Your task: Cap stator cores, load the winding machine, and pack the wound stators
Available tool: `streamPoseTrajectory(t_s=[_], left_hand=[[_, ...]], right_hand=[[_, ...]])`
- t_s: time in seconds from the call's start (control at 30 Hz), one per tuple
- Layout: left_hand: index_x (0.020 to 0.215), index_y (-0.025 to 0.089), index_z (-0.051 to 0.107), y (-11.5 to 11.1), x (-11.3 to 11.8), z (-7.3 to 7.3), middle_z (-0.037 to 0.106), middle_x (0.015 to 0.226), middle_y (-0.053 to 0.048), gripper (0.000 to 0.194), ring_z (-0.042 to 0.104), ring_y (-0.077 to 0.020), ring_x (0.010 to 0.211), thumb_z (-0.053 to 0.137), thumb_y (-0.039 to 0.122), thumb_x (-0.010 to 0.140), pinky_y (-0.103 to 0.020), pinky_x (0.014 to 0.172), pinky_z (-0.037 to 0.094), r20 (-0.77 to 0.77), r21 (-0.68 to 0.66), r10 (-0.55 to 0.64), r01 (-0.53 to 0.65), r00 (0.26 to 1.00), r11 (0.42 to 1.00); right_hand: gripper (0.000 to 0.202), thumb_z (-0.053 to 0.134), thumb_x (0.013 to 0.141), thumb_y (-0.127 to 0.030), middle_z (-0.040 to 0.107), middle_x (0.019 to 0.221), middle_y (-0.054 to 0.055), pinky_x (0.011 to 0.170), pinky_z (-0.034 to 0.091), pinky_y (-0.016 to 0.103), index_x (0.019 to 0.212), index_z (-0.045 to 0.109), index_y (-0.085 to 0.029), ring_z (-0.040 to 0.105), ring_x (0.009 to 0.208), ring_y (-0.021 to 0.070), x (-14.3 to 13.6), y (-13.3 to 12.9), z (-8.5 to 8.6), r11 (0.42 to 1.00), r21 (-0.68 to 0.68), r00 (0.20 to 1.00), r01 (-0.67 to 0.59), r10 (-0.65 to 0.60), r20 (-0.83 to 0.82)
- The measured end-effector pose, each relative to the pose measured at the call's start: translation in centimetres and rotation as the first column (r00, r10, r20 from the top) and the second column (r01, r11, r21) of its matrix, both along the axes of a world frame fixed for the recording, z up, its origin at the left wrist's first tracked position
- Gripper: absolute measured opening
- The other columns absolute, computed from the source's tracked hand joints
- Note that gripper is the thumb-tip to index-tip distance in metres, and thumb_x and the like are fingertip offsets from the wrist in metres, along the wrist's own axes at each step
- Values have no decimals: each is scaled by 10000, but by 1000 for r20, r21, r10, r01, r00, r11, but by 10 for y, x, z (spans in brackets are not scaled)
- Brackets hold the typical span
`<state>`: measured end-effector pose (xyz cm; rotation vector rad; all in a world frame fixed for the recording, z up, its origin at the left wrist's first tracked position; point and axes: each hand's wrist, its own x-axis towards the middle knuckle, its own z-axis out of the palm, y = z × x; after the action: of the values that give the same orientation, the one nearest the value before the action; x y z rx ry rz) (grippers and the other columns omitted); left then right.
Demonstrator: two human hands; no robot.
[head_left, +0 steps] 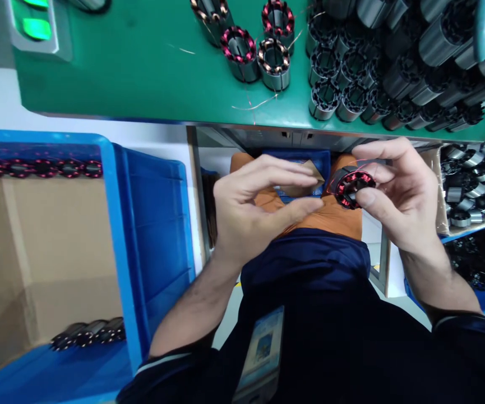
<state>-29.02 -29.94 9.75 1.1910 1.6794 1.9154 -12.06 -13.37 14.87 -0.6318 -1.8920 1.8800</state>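
A motor stator (352, 188) with red wire windings and a black insulator is gripped between the thumb and fingers of my right hand (408, 196). Its wound end faces up toward me, and a thin loose red wire curves off its upper side. Just left of it, my left hand (263, 202) is apart from the stator, thumb and fingers spread with a gap between them. A brown cardboard piece (309, 177) shows behind the left fingertips; whether they touch it I cannot tell. Both hands are over my lap, below the green table's front edge.
On the green table (141, 67) stand several wound stators (273, 64) and many unwound stators (324, 100). A blue crate (153, 219) at left holds rows of stators on cardboard. At right, a cardboard box (475, 185) contains metal cores, above a bin of black parts (481, 258).
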Motion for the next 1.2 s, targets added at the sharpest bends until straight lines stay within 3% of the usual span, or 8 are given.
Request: streamPoseTrajectory(t_s=[0.13,0.37,0.57,0.7,0.8,0.97,1.07,1.2], left_hand=[[1067,311,911,7,10,13,877,1310,-39,76,850,-255,1199,964,353,1032,-446,1062,729,202,18,-90,88,975,996],[949,249,882,9,16,-15,908,1178,-97,415,877,-272,1104,970,654,971,-439,1026,737,538,-93,-103,180,837,979],[1025,272,874,8,14,-1,887,1181,-78,337,861,-243,1089,864,604,1082,-418,964,742,316,-55,-175,203,932,978],[1014,232,835,4,15,-23,891,1192,-97,306,871,-239,1120,815,513,1132,-360,945,731,354,-81,-222,267,909,960],[1048,240,816,-1,13,-36,894,1164,-73,224,875,-206,1105,839,449,1125,-314,942,720,283,-89,-159,190,946,978],[1463,305,677,-8,15,-7,840,1417,-66,699,823,-297,1397,1023,602,934,-437,1201,708,-72,28,-120,122,990,992],[1545,342,642,-11,19,11,838,1456,-39,632,881,-278,1282,951,542,1031,-405,1133,743,-178,-92,-79,64,981,994],[1543,367,697,-12,20,14,858,1450,-12,572,911,-274,1174,936,493,1039,-396,1016,792,-271,-116,-24,-8,962,993]], right_hand=[[477,1036,908,-485,823,983,22,755,752,396,1309,816,-351,831,830,251,-3,-3,-3,1000,5,1000,17,-17,20],[589,943,963,-653,788,855,-19,632,660,292,1395,761,-296,775,707,184,9,0,-5,996,-51,995,-72,75,58],[601,1030,889,-575,806,879,-21,646,659,256,1341,765,-280,777,730,164,3,-3,-10,994,-26,990,-105,107,91],[607,984,917,-656,790,865,-12,646,672,288,1338,761,-280,770,704,176,6,-3,-12,996,-59,996,-59,63,63],[598,963,941,-655,790,875,-2,685,699,323,1373,761,-295,786,730,201,10,-2,-10,999,-47,996,-20,24,91],[600,1005,922,-552,809,922,-5,635,663,285,1413,755,-313,770,750,187,7,-3,-10,994,-14,989,-107,108,99],[624,988,946,-548,812,959,-8,681,672,270,1469,749,-305,783,798,175,3,-4,-11,984,-16,981,-180,180,71],[514,1038,908,-496,831,1075,25,795,707,338,1364,865,-336,796,939,214,4,-4,-8,976,126,982,-180,171,84]])
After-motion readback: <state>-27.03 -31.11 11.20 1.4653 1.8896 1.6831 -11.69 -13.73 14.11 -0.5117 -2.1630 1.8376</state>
